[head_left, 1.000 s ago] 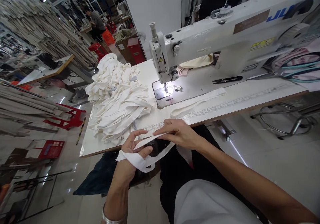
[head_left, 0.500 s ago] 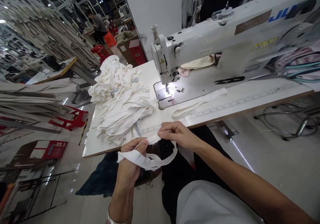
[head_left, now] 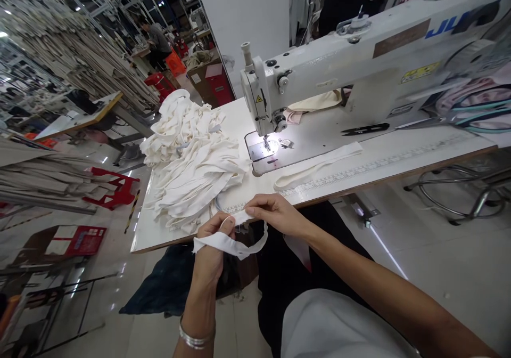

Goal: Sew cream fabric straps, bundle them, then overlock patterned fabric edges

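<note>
— In the head view, where's the white strip (head_left: 233, 244)?
— Between the left hand (head_left: 209, 265) and right hand (head_left: 279, 214), by the near edge of the tabletop (head_left: 144, 239). Fingers of both pinch it; neither is nearer.
— Long axis?
— The pinched stretch runs left to right, slightly far at its right; slack loops nearer.

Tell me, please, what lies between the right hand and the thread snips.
In the head view, a measuring tape and a folded fabric strip separate the right hand from the snips.
</note>
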`<state>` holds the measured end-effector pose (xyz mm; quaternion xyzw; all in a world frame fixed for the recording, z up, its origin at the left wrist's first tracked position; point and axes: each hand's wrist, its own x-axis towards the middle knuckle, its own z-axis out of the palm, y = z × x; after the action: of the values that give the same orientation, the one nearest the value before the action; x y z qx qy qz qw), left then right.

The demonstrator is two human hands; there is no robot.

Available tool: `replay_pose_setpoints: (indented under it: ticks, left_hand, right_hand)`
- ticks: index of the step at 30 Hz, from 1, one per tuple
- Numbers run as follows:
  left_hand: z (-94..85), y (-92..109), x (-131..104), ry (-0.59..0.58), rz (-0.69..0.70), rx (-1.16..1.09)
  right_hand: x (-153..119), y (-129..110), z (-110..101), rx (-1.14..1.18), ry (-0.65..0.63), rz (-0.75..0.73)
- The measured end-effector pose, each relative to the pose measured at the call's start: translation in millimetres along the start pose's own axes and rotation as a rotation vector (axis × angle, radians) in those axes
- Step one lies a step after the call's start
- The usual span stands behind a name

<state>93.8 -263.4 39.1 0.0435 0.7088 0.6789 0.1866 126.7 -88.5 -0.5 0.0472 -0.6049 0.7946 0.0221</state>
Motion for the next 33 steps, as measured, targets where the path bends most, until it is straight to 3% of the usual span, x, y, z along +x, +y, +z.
replay_pose_setpoints:
  ticks: [4, 9, 16, 24, 33]
  left_hand:
    - [0.8, -14.2, 11.1, 0.09, 0.018, 0.039]
    - [5.2, -22.8, 29.9, 0.104, 0.07, 0.054]
    - [21.6, -9.2, 55.9, 0.076, 0.097, 0.029]
    - [43.9, -9.5, 72.2, 0.038, 0.048, -0.194]
    - [43.7, -10.2, 71.2, 0.05, 0.013, -0.322]
  right_hand:
    - [4.0, 1.4, -1.5, -0.206, 0.021, -0.015]
    - [16.9, -3.4, -11.5, -0.502, 0.03, -0.107]
    - [39.1, -6.6, -31.6, -0.434, -0.01, -0.136]
    - [41.2, -8.2, -46.1, -0.299, -0.017, -0.14]
    - [40.4, -6.4, -43.2, -0.247, -0.015, -0.123]
